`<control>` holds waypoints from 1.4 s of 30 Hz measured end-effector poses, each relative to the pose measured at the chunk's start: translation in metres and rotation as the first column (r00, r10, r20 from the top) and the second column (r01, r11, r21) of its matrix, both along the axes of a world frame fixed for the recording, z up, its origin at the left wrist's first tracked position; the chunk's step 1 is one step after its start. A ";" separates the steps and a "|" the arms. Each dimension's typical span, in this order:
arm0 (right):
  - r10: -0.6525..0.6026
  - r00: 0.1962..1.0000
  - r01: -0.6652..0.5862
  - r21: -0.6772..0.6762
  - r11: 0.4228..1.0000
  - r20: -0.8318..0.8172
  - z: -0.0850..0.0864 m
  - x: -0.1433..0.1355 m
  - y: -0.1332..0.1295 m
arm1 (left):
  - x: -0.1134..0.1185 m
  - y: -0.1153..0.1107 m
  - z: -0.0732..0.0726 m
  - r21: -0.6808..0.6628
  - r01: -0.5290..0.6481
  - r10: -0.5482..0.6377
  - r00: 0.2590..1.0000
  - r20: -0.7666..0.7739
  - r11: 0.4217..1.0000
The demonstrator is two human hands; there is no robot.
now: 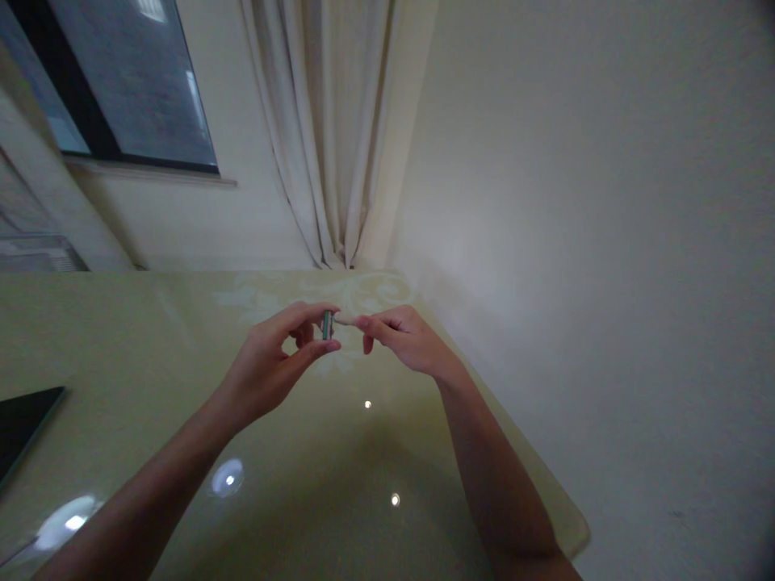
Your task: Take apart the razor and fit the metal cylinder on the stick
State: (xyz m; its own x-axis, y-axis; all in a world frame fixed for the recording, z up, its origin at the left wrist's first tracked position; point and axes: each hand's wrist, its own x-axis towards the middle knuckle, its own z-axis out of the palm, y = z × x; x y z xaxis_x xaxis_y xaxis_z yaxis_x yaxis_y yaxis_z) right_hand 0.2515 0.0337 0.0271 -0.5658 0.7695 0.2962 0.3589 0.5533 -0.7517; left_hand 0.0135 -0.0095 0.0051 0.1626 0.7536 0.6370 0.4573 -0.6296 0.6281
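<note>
Pinching a small green-edged piece (328, 325) between thumb and fingertips, the left hand (272, 359) holds it upright above the table (182, 355), its ends bridging the narrow gap between thumb above-lying fingers. Whether this piece is hollow or contains anything is too small to tell. Gripped between the thumb and fingers of the right hand (408, 337), a slim pale stick (346, 319) points leftward at the piece's right side; its tip is at or just beside that side, and contact cannot be made out. The right fingers hide the stick's rear end.

Beneath both hands, the glossy yellowish tabletop carries a pale floral pattern and bright light reflections. Well apart to the left, a dark flat object (24, 428) lies on the table, cut off by the frame edge. A plain wall (545, 202) runs along the table's right edge, bounding that side near the right forearm. Beyond the far edge hang a gathered curtain (330, 121) and, farther left, a dark-framed window (145, 89).
</note>
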 end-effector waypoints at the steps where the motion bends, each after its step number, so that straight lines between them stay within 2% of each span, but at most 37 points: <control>1: 0.003 1.000 -0.003 -0.001 1.000 -0.003 0.000 0.000 0.000 | 0.000 0.000 0.000 0.000 0.003 -0.003 1.000 -0.003 1.000; 12: 0.012 1.000 -0.012 0.000 1.000 0.000 0.001 -0.003 -0.001 | 0.004 -0.001 0.005 0.051 0.030 -0.028 0.999 -0.029 0.998; 24: 0.017 1.000 -0.017 0.006 1.000 -0.007 0.002 -0.003 -0.002 | 0.002 0.001 0.003 0.101 0.040 -0.031 0.996 -0.087 0.994; 42: -0.006 1.000 0.006 0.016 1.000 -0.010 -0.001 -0.007 -0.001 | 0.005 0.000 0.004 0.106 0.029 -0.017 0.993 -0.119 0.994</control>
State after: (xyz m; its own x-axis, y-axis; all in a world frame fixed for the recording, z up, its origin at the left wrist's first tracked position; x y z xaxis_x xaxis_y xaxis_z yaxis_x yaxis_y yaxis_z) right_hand 0.2448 0.0323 0.0256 -0.5583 0.7680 0.3138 0.3548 0.5629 -0.7465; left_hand 0.0186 -0.0096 0.0091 0.2577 0.6768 0.6896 0.5087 -0.7018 0.4987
